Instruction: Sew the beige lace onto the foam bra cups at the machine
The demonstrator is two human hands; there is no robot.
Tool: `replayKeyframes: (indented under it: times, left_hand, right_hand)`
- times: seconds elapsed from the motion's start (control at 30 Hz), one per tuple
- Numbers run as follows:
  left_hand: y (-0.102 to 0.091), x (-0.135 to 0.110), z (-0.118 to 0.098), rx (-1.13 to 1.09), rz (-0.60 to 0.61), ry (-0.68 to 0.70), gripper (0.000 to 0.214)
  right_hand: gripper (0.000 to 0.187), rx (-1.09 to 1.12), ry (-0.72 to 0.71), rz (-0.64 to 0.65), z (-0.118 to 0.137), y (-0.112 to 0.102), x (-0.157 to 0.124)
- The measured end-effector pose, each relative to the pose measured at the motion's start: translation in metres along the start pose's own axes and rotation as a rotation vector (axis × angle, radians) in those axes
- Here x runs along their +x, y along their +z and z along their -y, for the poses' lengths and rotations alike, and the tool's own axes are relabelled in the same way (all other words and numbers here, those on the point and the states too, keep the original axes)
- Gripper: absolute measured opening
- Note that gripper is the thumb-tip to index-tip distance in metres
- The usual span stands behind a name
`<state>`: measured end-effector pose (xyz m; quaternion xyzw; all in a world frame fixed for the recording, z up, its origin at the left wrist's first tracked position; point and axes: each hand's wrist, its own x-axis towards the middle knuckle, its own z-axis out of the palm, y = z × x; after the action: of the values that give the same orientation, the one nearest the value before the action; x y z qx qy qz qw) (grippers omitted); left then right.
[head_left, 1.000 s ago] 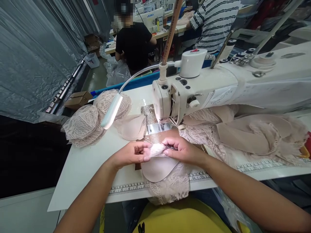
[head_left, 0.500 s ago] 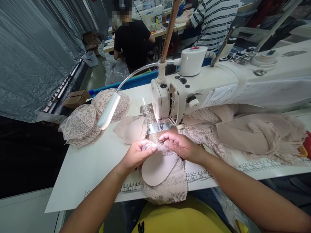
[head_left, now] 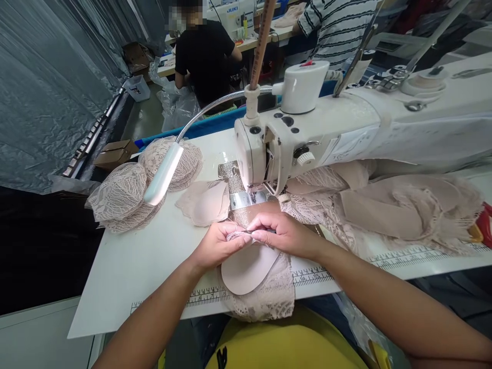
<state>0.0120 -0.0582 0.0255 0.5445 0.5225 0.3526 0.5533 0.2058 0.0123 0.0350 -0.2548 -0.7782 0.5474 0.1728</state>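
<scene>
A beige lace bra piece (head_left: 271,300) with a smooth moulded cup (head_left: 246,271) hangs over the front edge of the sewing table. My left hand (head_left: 221,243) is closed, pinching the gathered lace edge above the cup between thumb and fingers. Thumb to fingertips, my right hand (head_left: 282,233) grips the same edge, touching the left hand's tips. Something small, thin and dark shows at the right fingers; its kind is too small to tell. Just beyond both hands stands the sewing machine (head_left: 253,154), its needle area over a metal plate (head_left: 248,199). Another bra cup (head_left: 205,202) lies left of the plate.
Stacked lace cups (head_left: 119,192) lie at the left under a gooseneck lamp (head_left: 163,174). More beige lace pieces (head_left: 369,215) are heaped on the right. A ruler strip (head_left: 207,295) runs along the table's front edge. Two people sit working beyond the machine.
My right hand's fingers have closed down onto the lace edge and come against my left fingertips. The lace is bunched tighter between the hands. The view has shifted slightly.
</scene>
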Motion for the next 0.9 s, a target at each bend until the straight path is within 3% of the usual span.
replayKeyframes:
  times: [0.1,0.17,0.3,0.37,0.43,0.53,0.6,0.73,0.9]
  left_hand:
    - [-0.002,-0.004,-0.005,0.091,0.017,-0.015,0.033]
    - [-0.008,-0.009,-0.010,0.281,-0.030,0.017,0.031]
    - [-0.035,-0.005,-0.021,0.764,-0.341,0.178,0.026]
    - [-0.050,0.009,-0.022,0.873,-0.431,0.221,0.029]
    - [-0.064,0.027,-0.020,0.903,-0.430,0.182,0.040]
    - [-0.077,0.047,-0.015,0.802,-0.356,-0.022,0.063]
    - [-0.080,0.050,-0.010,0.704,-0.298,-0.114,0.060]
    - [-0.076,0.034,-0.004,0.551,-0.182,-0.171,0.020]
    - [-0.063,0.010,-0.004,0.125,-0.126,-0.189,0.023]
  right_hand:
    - [0.020,-0.013,0.013,-0.057,-0.002,0.000,0.000]
    - [0.020,-0.018,0.010,-0.134,-0.004,-0.001,-0.001]
    - [0.028,-0.152,-0.087,-0.240,-0.007,0.004,-0.004]
    - [0.033,-0.311,-0.241,-0.153,-0.007,0.012,-0.004]
    - [0.030,-0.491,-0.380,0.025,-0.006,0.020,-0.004]
    - [0.019,-0.730,-0.384,0.248,-0.003,0.024,-0.004]
    - [0.013,-0.813,-0.251,0.284,0.000,0.018,-0.006]
    - [0.017,-0.797,0.078,0.200,0.002,-0.005,-0.012]
    - [0.017,-0.447,0.062,0.040,0.007,-0.015,-0.003]
